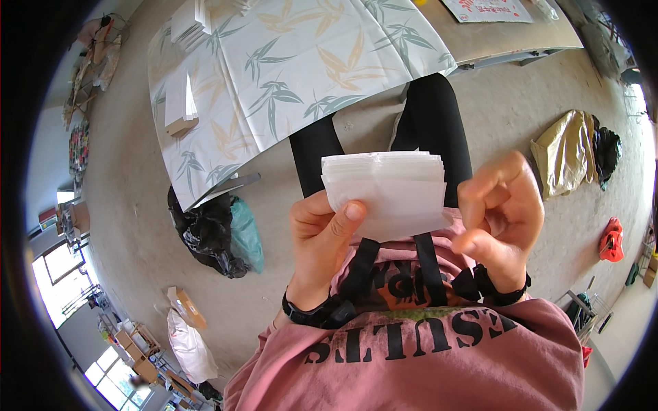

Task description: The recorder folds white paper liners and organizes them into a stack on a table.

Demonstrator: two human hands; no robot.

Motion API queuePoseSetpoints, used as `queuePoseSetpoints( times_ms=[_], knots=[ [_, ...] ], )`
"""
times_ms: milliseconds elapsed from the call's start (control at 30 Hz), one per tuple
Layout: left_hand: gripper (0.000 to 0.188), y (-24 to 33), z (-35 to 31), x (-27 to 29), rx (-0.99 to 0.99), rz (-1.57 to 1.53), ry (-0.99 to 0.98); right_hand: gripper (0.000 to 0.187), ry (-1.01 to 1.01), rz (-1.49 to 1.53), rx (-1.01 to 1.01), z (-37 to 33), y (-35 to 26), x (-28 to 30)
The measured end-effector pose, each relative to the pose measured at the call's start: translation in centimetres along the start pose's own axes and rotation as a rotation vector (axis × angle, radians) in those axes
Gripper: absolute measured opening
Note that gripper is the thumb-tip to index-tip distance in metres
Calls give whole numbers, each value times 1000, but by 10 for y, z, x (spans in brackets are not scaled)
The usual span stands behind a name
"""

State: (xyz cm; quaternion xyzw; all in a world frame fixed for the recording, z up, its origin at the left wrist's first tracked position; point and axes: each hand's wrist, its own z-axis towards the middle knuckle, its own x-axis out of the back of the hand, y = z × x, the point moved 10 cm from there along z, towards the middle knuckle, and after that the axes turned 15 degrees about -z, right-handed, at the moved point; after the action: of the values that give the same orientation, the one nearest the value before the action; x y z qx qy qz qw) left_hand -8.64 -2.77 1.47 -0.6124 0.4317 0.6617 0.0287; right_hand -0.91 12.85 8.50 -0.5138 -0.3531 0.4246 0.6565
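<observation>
A thick stack of white paper sheets (391, 192) is held up in front of my chest. My left hand (322, 240) grips the stack's lower left side, with the thumb pressed flat on the front sheet. My right hand (499, 216) holds the stack's right edge, fingers curled behind it and thumb bent toward the palm. Both wrists wear dark bands. My legs in black trousers (439, 116) show above the stack.
A table with a leaf-patterned white cloth (288, 68) stands ahead, with small white stacks (181, 103) on its left part. On the concrete floor lie a black bag (205, 233), a teal bag (245, 233), a tan sack (565, 154) and a red item (610, 240).
</observation>
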Motion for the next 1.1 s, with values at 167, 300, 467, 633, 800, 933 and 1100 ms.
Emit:
queuePoseSetpoints(
  times_ms=[167, 300, 467, 633, 800, 933, 1100],
  knots=[
    [16, 0, -1, -5, -10, -16, -12, 35, 27, -150, -75, 3, 1, -1],
    [19, 0, 0, -6, 2, 10, -2, 29, -26, -247, -62, 5, -2, -4],
    [19, 0, 0, -5, -28, 33, -27, 19, 5, -259, -115, 4, 3, -2],
    [21, -1, -5, 24, -1, -223, 129, 15, -124, -224, -71, 5, 1, -5],
    [22, 8, 1, 2, -84, -5, -12, 26, -164, -65, 8, 5, -5, -10],
    [21, 6, 0, -4, -69, 115, -36, 36, 61, -117, -134, 3, 2, 7],
    [18, -1, 1, -7, -19, 18, 7, 35, 11, -217, -94, 5, 0, 3]
  ],
)
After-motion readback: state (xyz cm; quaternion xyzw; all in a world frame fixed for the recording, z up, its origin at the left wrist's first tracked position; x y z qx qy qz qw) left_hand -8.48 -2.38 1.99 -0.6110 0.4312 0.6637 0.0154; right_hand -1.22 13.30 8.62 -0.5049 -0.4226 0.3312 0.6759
